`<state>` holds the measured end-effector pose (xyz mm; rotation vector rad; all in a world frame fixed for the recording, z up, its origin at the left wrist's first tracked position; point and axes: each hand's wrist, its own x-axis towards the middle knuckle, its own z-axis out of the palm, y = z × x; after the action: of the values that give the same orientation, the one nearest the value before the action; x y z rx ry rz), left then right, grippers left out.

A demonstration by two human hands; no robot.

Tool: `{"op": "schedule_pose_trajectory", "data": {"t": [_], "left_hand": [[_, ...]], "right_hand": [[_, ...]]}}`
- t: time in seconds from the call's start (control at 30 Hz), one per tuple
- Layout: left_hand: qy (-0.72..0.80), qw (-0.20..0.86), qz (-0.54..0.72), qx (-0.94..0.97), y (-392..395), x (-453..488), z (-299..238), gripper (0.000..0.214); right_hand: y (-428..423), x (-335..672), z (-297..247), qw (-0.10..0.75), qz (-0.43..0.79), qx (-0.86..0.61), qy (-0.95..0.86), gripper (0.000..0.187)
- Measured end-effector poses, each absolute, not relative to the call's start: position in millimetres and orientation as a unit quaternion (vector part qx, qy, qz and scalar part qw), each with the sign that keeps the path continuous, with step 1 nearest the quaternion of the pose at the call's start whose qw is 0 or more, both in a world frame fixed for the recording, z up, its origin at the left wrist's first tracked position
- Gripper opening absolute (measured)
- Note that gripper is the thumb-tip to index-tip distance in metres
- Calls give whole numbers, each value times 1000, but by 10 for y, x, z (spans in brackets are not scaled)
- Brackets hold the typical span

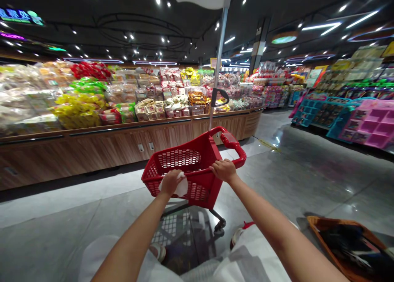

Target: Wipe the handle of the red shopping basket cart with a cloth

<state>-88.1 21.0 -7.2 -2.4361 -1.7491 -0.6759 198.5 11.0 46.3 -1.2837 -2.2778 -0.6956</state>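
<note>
A red plastic shopping cart (212, 150) with perforated basket walls stands right in front of me, its handle at the right end. Against the near side of its rim, my left hand (171, 182) is closed on a thin white cloth (182, 187), part of which hangs down over the basket wall. It could be a tissue; the exact material does not show. My right hand (224, 170) has its fingers curled over the same rim, close to the handle. From the handle end rises a grey pole (220, 48) with a black clip (219, 97) on it.
Behind the cart runs a long wooden display counter (104, 144) heaped with packaged snacks. An orange-brown basket (320, 228) with dark contents sits at the lower right. Farther right are pink plastic racks (374, 122) and blue ones (314, 109). My shoes are beside the cart's wheels (219, 225).
</note>
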Motion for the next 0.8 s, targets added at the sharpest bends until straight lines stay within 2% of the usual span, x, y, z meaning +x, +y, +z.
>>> {"op": "schedule_pose_trajectory", "data": {"t": [0.13, 0.33, 0.47, 0.63, 0.7, 0.8], "left_hand": [[-541, 4, -240, -806, 150, -324, 21, 22], [-482, -20, -294, -825, 137, 596, 181, 28], [-501, -4, -248, -829, 119, 68, 15, 28], [-572, 68, -205, -791, 36, -826, -224, 26], [-587, 65, -217, -777, 30, -788, -215, 25], [-551, 21, -257, -794, 84, -258, -96, 26]], "right_hand": [[108, 1939, 387, 274, -275, -502, -772, 39], [137, 1969, 322, 273, -293, -503, -766, 34], [175, 2118, 347, 269, -297, -499, -769, 35], [225, 2197, 366, 284, -296, -493, -767, 34], [233, 2153, 356, 290, -290, -502, -762, 35], [238, 2047, 326, 293, -286, -514, -754, 35]]}}
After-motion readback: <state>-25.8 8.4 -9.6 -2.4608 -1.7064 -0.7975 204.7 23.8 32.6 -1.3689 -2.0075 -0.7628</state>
